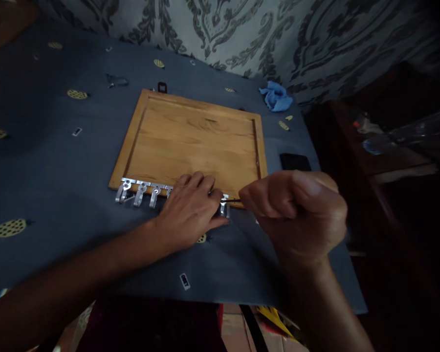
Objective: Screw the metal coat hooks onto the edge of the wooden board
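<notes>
A wooden board (194, 137) with a grooved border lies on a blue cloth-covered table (40, 161). Along the board's near edge sits a metal hook rail (141, 191) with several silver hooks hanging over the edge. My left hand (190, 210) lies on the rail's right part, fingers curled down over it and pressing it to the board. My right hand (297, 210) is closed in a fist around a thin dark tool (231, 200), whose tip points left at the rail's right end beside a hook (224, 208).
A crumpled blue rag (276, 96) lies at the table's far right corner. A black flat object (295, 162) rests right of the board. A small dark bracket (162, 87) sits behind the board. A patterned curtain hangs beyond. Dark furniture stands at right.
</notes>
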{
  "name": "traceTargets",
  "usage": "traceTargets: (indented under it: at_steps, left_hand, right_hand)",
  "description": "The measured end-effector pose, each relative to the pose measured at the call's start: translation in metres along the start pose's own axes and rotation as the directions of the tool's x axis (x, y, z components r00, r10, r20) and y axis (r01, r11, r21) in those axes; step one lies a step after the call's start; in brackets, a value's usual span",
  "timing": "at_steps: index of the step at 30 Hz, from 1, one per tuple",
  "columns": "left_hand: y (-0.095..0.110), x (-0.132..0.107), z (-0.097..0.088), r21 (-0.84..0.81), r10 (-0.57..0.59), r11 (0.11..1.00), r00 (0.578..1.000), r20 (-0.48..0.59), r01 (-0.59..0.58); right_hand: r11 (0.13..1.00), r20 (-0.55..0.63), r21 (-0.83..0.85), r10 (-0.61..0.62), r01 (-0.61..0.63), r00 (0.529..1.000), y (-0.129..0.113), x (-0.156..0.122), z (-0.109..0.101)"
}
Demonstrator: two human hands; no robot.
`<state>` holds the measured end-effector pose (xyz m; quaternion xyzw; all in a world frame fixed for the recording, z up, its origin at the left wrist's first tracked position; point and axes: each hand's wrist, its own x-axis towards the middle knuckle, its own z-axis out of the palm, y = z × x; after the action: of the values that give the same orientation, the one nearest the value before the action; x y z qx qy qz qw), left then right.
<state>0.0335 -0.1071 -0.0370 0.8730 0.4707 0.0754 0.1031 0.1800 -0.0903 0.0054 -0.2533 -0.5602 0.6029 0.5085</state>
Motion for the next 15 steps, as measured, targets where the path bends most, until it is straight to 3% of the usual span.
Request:
traceTargets:
  at_steps: [15]
  left_hand:
    - [0.000,0.000,-0.001,-0.024,-0.016,1.000,0.999,0.035,0.017]
  right_hand:
    - [0.997,0.212,-0.069,-0.025,0.041,0.977,0.000,0.000,-0.013]
